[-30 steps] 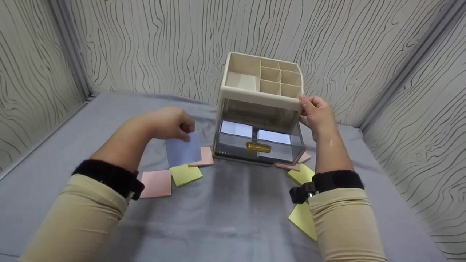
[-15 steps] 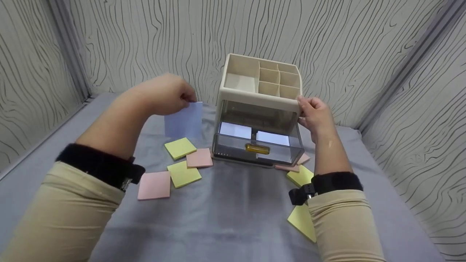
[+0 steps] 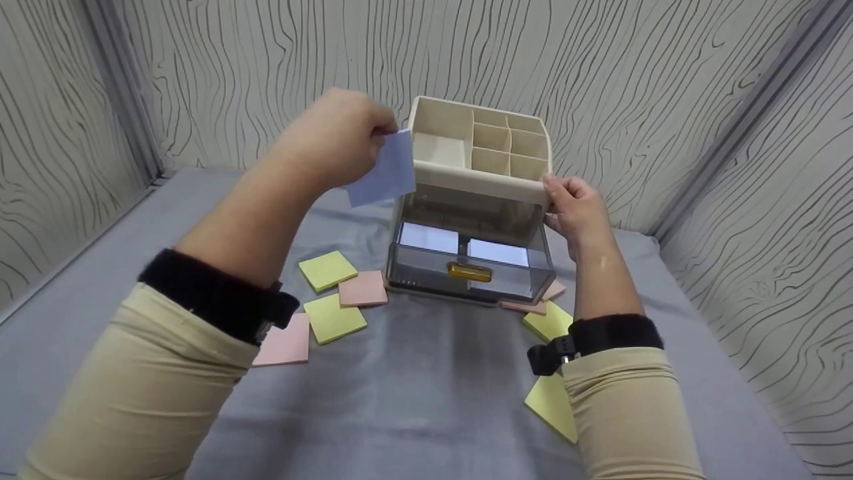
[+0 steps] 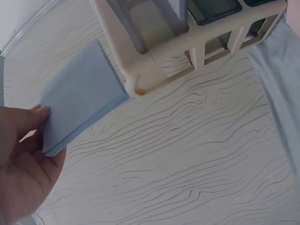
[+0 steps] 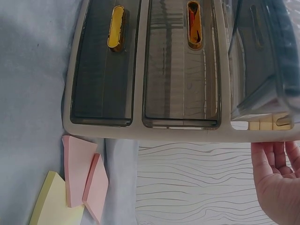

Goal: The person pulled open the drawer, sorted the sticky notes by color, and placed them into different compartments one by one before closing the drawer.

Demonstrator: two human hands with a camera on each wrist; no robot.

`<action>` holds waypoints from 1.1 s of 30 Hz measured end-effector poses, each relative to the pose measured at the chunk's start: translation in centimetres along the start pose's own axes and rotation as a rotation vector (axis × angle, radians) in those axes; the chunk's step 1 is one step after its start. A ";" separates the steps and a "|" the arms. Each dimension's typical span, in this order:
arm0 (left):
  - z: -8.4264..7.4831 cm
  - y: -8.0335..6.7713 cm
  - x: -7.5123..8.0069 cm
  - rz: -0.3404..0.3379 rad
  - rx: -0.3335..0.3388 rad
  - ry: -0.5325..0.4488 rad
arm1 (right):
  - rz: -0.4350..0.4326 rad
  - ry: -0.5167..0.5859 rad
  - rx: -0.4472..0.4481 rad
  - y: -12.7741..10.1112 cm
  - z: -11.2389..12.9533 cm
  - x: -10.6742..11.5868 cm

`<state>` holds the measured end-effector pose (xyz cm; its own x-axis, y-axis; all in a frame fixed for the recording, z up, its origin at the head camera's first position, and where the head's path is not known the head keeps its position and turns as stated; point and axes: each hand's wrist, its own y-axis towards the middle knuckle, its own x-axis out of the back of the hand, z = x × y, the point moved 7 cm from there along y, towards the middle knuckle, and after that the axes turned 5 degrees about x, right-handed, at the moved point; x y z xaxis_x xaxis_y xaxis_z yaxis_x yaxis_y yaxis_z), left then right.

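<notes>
My left hand [image 3: 340, 140] pinches a blue sticky note pad [image 3: 386, 170] by its edge, raised off the table beside the organizer's upper left side. The left wrist view shows the pad [image 4: 84, 96] between thumb and fingers, its corner near the frame. The beige desk organizer [image 3: 480, 179] stands upright, its top split into open compartments. A smoky clear drawer [image 3: 426, 267] with an amber handle [image 3: 470, 271] is pulled out. Inside it lie two pale pads, one on the left [image 3: 430, 237] and one on the right [image 3: 498, 252]. My right hand [image 3: 576, 210] grips the organizer's right edge near the top.
Yellow [image 3: 328, 271] and pink pads [image 3: 363, 288] lie on the grey cloth [image 3: 413, 413] left of the organizer. More yellow [image 3: 552, 403] and pink pads [image 5: 78, 168] lie to its right. Two closed drawers [image 5: 183, 70] show in the right wrist view. Patterned walls [image 3: 280, 60] stand behind.
My left hand has lifted the blue pad up from the pads on the left, then moved it right toward the organizer. The right hand keeps its grip in place.
</notes>
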<state>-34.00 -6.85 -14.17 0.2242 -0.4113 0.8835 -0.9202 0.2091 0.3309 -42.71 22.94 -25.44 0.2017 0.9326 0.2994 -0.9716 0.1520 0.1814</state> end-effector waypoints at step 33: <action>-4.4 3.3 -10.2 0.284 -0.128 0.002 | -0.009 0.020 0.012 -0.1 0.3 0.4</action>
<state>-37.87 1.90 -20.64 -0.0351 -0.3183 0.9473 -0.8983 0.4254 0.1096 -42.45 23.21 -25.11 0.2082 0.9375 0.2788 -0.9681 0.1570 0.1952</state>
